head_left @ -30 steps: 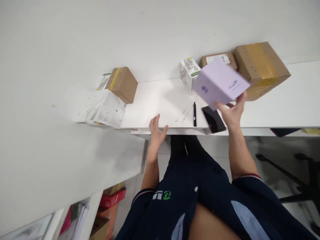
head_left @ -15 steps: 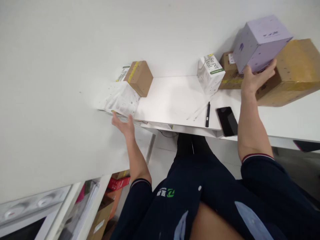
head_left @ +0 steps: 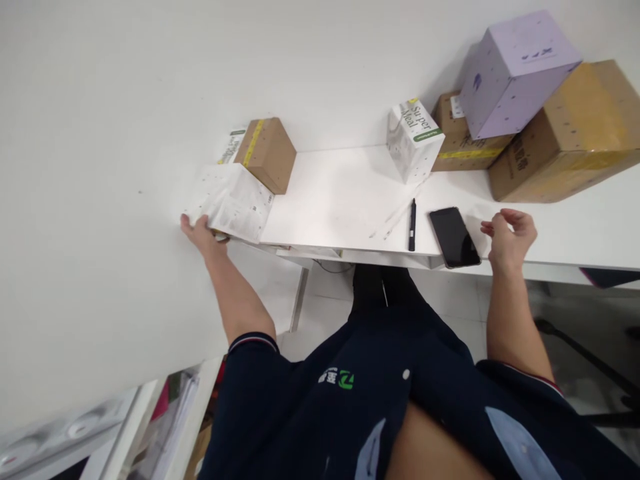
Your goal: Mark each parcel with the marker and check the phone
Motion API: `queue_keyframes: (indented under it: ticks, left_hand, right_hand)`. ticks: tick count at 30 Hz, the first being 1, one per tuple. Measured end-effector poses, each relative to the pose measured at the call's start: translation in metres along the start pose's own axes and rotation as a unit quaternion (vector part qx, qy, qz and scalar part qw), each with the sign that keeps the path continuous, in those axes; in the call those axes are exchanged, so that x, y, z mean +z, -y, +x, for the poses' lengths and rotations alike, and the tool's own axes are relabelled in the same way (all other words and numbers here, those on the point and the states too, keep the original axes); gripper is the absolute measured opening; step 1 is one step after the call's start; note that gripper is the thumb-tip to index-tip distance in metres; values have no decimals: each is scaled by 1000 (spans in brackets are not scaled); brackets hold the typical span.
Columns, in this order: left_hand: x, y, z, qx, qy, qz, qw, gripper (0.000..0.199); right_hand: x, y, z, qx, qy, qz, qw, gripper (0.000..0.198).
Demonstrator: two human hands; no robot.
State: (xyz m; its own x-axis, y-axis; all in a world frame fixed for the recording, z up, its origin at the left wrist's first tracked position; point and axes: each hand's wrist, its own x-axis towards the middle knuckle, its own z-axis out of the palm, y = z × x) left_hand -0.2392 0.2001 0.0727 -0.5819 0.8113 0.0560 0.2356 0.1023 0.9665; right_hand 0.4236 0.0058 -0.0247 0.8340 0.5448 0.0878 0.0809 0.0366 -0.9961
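At the left end of the white table, my left hand (head_left: 204, 235) curls round the near left corner of a white printed package (head_left: 240, 203); some of its fingertips are hidden. My right hand (head_left: 511, 241) hovers over the table just right of a black phone (head_left: 455, 237), fingers loosely bent and apart, nothing in them. A lavender box (head_left: 517, 77) rests, tilted in view, on top of a small brown carton (head_left: 467, 144) and against a larger taped carton (head_left: 570, 143).
A white "Super Meal" box (head_left: 415, 141) stands by the small carton. A black marker (head_left: 413, 225) lies near the front edge of the table (head_left: 335, 200). Behind the white package are a brown box (head_left: 267, 155) with yellow tape and another white box (head_left: 233, 145). Shelves (head_left: 170, 413) are at lower left.
My right hand has let go of the lavender box and come down toward me beside the phone. My left hand has slid left along the white package to its corner.
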Motion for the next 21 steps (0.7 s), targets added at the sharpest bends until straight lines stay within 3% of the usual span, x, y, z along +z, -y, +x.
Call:
queue_keyframes:
  ticks: [3, 6, 8, 11, 14, 17, 19, 21]
  left_hand:
    - [-11, -1, -16, -49, -1, -79, 996, 75]
    - [-28, 6, -37, -15, 33, -151, 988, 82]
    - [-37, 13, -51, 21, 55, -184, 981, 87]
    - [-33, 19, -66, 56, 82, -211, 972, 94]
    - [-2, 11, -83, 72, 124, -223, 964, 94]
    - [48, -9, -110, 18, 204, -232, 951, 96]
    - [80, -22, -136, -4, 225, -248, 942, 94]
    - [105, -31, -165, -17, 226, -264, 938, 92]
  right_hand:
    - [3, 6, -17, 17, 9, 21, 1000, 24]
    - [24, 14, -33, 12, 49, 22, 998, 25]
    - [50, 24, -46, 2, 104, 17, 994, 25]
    - [107, 49, -74, -30, 243, 12, 969, 32]
    - [167, 77, -108, -109, 420, -5, 901, 60]
    - [203, 94, -135, -161, 554, -46, 815, 94]
    - [205, 92, -140, -145, 554, -57, 818, 104]
    - [192, 84, -136, -100, 507, -52, 855, 97]
